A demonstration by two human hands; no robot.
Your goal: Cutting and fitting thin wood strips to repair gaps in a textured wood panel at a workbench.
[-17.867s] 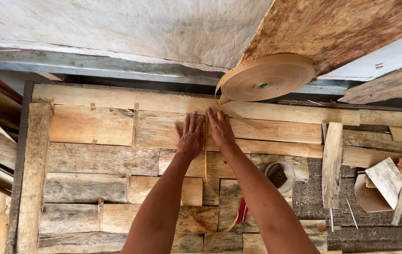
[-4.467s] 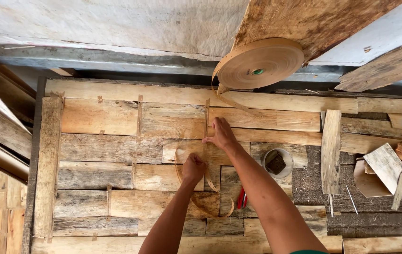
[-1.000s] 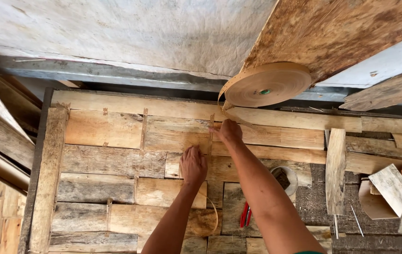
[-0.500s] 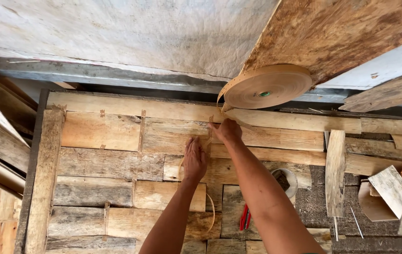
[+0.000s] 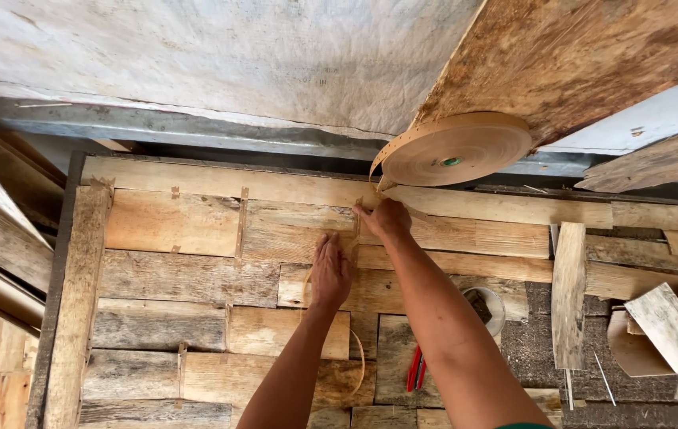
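Bare plank panel (image 5: 172, 278) lies open left of the left hand (image 5: 331, 272), while the tape roll (image 5: 456, 149) crowds just above the right hand (image 5: 388, 220), and an upright wood strip (image 5: 569, 294), round cup (image 5: 486, 308) and red-handled pliers (image 5: 416, 369) clutter the right.

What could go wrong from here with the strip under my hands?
The strip is thin and runs taut from the roll to the right hand; a hard pull might tear it. The left hand presses it flat on rough boards, so splinters could snag skin or the strip. The slack loop below hangs near the red pliers and may catch.
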